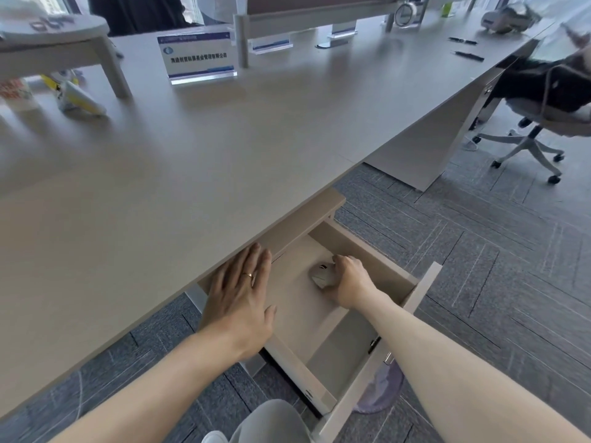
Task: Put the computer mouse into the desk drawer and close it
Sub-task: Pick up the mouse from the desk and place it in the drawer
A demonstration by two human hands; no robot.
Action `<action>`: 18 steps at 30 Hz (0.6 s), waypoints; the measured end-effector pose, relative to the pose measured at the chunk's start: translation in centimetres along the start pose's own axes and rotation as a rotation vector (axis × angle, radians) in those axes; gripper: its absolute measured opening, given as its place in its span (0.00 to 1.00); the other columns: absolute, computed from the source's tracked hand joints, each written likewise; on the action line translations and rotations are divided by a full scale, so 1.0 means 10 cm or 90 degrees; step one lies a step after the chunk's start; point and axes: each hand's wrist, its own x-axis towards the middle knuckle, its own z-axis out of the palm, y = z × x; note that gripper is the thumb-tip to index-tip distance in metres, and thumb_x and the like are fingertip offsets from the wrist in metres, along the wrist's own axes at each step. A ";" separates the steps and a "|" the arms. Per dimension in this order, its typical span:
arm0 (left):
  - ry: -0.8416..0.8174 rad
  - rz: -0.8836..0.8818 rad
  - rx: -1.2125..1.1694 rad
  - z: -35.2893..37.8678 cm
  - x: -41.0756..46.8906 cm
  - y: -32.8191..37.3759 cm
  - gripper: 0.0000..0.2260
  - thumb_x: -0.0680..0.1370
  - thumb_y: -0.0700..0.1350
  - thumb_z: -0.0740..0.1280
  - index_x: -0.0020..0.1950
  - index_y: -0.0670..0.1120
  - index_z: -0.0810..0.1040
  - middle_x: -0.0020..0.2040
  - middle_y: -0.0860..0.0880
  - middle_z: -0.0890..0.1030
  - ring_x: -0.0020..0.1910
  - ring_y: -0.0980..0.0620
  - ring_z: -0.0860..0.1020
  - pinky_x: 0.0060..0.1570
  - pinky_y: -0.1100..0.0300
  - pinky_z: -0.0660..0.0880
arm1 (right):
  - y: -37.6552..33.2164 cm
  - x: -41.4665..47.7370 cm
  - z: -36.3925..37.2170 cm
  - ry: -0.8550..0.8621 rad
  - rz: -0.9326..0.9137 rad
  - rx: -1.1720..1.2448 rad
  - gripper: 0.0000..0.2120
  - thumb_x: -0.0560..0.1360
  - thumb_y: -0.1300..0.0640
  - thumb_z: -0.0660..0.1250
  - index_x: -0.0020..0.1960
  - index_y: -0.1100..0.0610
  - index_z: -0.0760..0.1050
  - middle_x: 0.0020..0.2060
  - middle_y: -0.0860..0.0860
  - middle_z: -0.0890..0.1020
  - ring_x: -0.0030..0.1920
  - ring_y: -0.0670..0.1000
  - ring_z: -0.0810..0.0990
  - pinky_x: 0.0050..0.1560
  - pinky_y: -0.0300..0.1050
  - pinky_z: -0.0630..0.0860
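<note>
The desk drawer is pulled wide out from under the beige desk. Inside it, near the far end, lies a light grey computer mouse. My right hand is down in the drawer with its fingers curled around the mouse, which rests on the drawer floor. My left hand hovers flat, fingers spread, at the desk's front edge over the drawer's left side; it holds nothing and wears a ring.
A blue-and-white acrylic name sign stands at the back of the desk. A small stool-like riser and packets sit at the back left. Pens lie far right. A swivel chair stands on the grey carpet.
</note>
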 end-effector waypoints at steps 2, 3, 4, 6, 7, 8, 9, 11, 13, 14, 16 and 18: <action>0.001 0.000 -0.002 0.01 0.00 0.00 0.40 0.80 0.59 0.55 0.79 0.48 0.30 0.79 0.49 0.29 0.78 0.51 0.29 0.77 0.51 0.33 | 0.01 0.00 0.03 0.000 0.005 -0.008 0.28 0.70 0.61 0.72 0.68 0.57 0.69 0.63 0.56 0.72 0.64 0.62 0.76 0.60 0.55 0.77; 0.001 0.000 -0.003 0.01 0.00 0.01 0.40 0.80 0.59 0.55 0.79 0.48 0.29 0.79 0.49 0.29 0.78 0.51 0.29 0.77 0.51 0.33 | 0.03 0.01 0.05 0.004 0.002 -0.016 0.28 0.71 0.61 0.71 0.69 0.57 0.69 0.62 0.57 0.72 0.64 0.63 0.76 0.60 0.55 0.77; 0.000 0.000 -0.002 0.01 0.00 0.01 0.40 0.80 0.59 0.55 0.79 0.48 0.29 0.79 0.49 0.28 0.78 0.51 0.29 0.77 0.51 0.33 | 0.05 0.01 0.07 0.008 -0.001 -0.024 0.27 0.71 0.61 0.71 0.68 0.58 0.69 0.61 0.57 0.72 0.63 0.63 0.77 0.59 0.55 0.77; -0.003 -0.004 0.002 0.01 -0.01 0.01 0.40 0.80 0.59 0.55 0.78 0.48 0.28 0.79 0.49 0.28 0.78 0.51 0.28 0.77 0.50 0.34 | 0.07 0.01 0.09 0.012 -0.014 -0.031 0.24 0.72 0.62 0.70 0.66 0.58 0.70 0.60 0.57 0.72 0.61 0.64 0.77 0.56 0.54 0.78; -0.005 -0.006 0.006 0.00 -0.01 0.02 0.40 0.80 0.59 0.54 0.78 0.48 0.28 0.79 0.49 0.27 0.78 0.51 0.28 0.77 0.50 0.34 | 0.08 0.01 0.10 0.013 -0.019 -0.033 0.23 0.72 0.62 0.70 0.65 0.58 0.70 0.60 0.57 0.72 0.60 0.64 0.78 0.53 0.53 0.77; -0.006 -0.007 0.008 0.01 -0.01 0.02 0.40 0.80 0.59 0.54 0.78 0.48 0.28 0.79 0.49 0.27 0.77 0.51 0.28 0.77 0.50 0.33 | 0.09 0.01 0.10 0.011 -0.019 -0.034 0.22 0.72 0.62 0.70 0.65 0.58 0.70 0.60 0.57 0.72 0.60 0.64 0.78 0.51 0.52 0.76; -0.005 -0.009 0.011 0.01 -0.01 0.02 0.40 0.80 0.59 0.54 0.78 0.48 0.28 0.79 0.49 0.27 0.77 0.51 0.28 0.77 0.50 0.33 | 0.09 0.01 0.11 0.008 -0.017 -0.038 0.21 0.72 0.61 0.70 0.64 0.57 0.70 0.60 0.57 0.72 0.60 0.64 0.77 0.48 0.50 0.74; -0.002 -0.010 0.011 0.01 -0.01 0.02 0.40 0.80 0.59 0.54 0.78 0.49 0.28 0.79 0.49 0.27 0.77 0.52 0.28 0.77 0.51 0.32 | 0.08 -0.01 0.11 0.002 -0.013 -0.043 0.21 0.73 0.61 0.70 0.65 0.57 0.71 0.62 0.56 0.71 0.61 0.63 0.77 0.46 0.48 0.69; 0.003 -0.009 0.006 0.02 -0.01 0.03 0.40 0.80 0.59 0.55 0.78 0.49 0.29 0.79 0.49 0.28 0.77 0.52 0.28 0.76 0.52 0.31 | 0.07 -0.02 0.10 0.000 -0.015 -0.045 0.21 0.73 0.60 0.69 0.65 0.57 0.70 0.63 0.57 0.70 0.62 0.63 0.76 0.47 0.47 0.68; 0.006 -0.009 0.003 0.02 -0.01 0.03 0.40 0.80 0.59 0.55 0.78 0.49 0.29 0.79 0.49 0.28 0.77 0.52 0.28 0.76 0.52 0.31 | 0.07 -0.02 0.10 0.001 -0.016 -0.047 0.20 0.74 0.60 0.69 0.65 0.58 0.70 0.63 0.57 0.70 0.62 0.63 0.76 0.47 0.47 0.68; 0.007 -0.010 0.002 0.02 -0.01 0.02 0.40 0.80 0.58 0.55 0.79 0.48 0.29 0.79 0.49 0.29 0.77 0.52 0.28 0.75 0.52 0.31 | 0.06 -0.03 0.09 0.003 -0.016 -0.052 0.20 0.74 0.60 0.69 0.64 0.58 0.70 0.62 0.57 0.70 0.62 0.62 0.75 0.46 0.47 0.67; 0.002 -0.011 0.007 0.02 -0.01 0.02 0.40 0.80 0.59 0.54 0.78 0.48 0.29 0.79 0.49 0.29 0.78 0.51 0.29 0.77 0.51 0.32 | 0.05 -0.04 0.09 0.001 -0.013 -0.056 0.19 0.74 0.60 0.69 0.63 0.59 0.70 0.62 0.58 0.70 0.63 0.63 0.75 0.47 0.47 0.67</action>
